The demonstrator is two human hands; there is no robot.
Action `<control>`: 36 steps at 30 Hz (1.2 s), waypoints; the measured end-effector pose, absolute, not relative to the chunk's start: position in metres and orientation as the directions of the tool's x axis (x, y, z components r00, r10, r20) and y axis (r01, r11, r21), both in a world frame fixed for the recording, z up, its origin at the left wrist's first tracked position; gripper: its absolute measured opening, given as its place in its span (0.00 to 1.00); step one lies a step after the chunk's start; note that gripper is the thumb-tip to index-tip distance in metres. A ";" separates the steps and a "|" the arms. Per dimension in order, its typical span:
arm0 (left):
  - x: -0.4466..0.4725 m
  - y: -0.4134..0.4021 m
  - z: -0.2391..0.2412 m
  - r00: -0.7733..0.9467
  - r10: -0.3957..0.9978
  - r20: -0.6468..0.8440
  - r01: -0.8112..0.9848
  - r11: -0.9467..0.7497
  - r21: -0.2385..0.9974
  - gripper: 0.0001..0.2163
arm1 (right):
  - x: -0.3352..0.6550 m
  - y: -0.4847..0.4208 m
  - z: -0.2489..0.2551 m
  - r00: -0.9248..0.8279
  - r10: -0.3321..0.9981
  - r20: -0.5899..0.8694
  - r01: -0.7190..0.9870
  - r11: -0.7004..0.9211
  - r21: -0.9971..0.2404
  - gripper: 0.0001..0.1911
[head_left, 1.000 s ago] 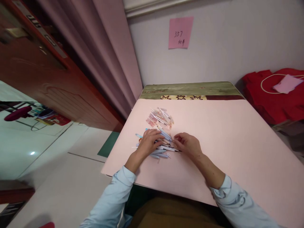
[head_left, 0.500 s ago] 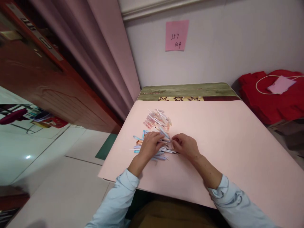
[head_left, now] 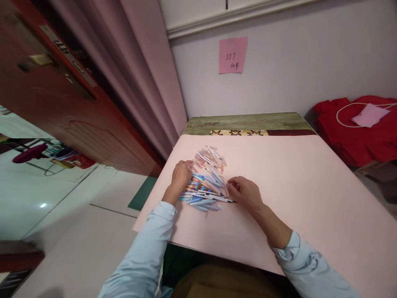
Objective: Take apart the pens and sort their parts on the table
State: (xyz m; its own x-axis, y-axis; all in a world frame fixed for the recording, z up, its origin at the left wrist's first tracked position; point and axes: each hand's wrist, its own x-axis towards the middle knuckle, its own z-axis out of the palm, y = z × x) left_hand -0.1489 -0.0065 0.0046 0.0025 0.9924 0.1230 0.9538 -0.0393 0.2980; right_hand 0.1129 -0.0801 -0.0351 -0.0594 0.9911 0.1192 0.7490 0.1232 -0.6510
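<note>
A loose heap of thin pens [head_left: 207, 182], pink ones at the back and blue ones in front, lies on a pale pink table sheet [head_left: 294, 186]. My left hand [head_left: 181, 175] rests at the heap's left edge, fingers curled against the pink pens at the back left. My right hand [head_left: 243, 191] sits at the heap's right side, fingers bent and pinching the end of a thin white pen [head_left: 217, 198] that points left across the pile. Both sleeves are light blue.
The table stands against a white wall with a pink note [head_left: 232, 55]. A curtain [head_left: 149, 70] and a dark red door [head_left: 62, 95] are to the left. Red cloth with a white cord [head_left: 356, 128] lies at the right. The table's near left edge drops to a white floor.
My left hand has slid from on top of the blue pens to the heap's back-left edge, uncovering them. My right hand has stayed at the heap's right side.
</note>
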 end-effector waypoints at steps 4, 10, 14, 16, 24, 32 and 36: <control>-0.153 0.010 -0.002 0.083 0.996 0.034 0.949 -0.089 0.303 0.18 | 0.113 -0.080 -0.036 -0.053 0.991 0.121 0.746 0.120 -0.655 0.08; -0.141 0.016 -0.004 0.081 0.994 0.070 0.941 -0.099 0.323 0.15 | 0.112 -0.081 -0.032 -0.062 0.992 0.113 0.743 0.122 -0.658 0.08; -0.140 0.012 -0.004 0.088 0.993 0.075 0.938 -0.108 0.330 0.16 | 0.111 -0.081 -0.029 -0.072 0.991 0.111 0.780 0.126 -0.613 0.07; -0.143 0.005 -0.004 0.089 0.991 0.097 0.935 -0.117 0.334 0.19 | 0.112 -0.082 -0.027 -0.085 0.992 0.094 0.787 0.125 -0.604 0.10; -0.128 -0.052 -0.008 0.199 0.928 0.314 0.813 -0.336 0.476 0.12 | 0.111 -0.086 -0.020 -0.095 0.995 0.030 0.807 0.095 -0.583 0.09; -0.085 -0.060 -0.012 0.493 0.849 0.190 0.798 -0.528 0.291 0.16 | 0.113 -0.083 -0.023 0.026 0.999 0.040 0.828 0.001 -0.561 0.05; -0.075 -0.059 -0.010 0.431 0.867 0.250 0.841 -0.486 0.236 0.12 | 0.115 -0.083 -0.022 0.010 0.995 0.100 0.855 0.043 -0.516 0.05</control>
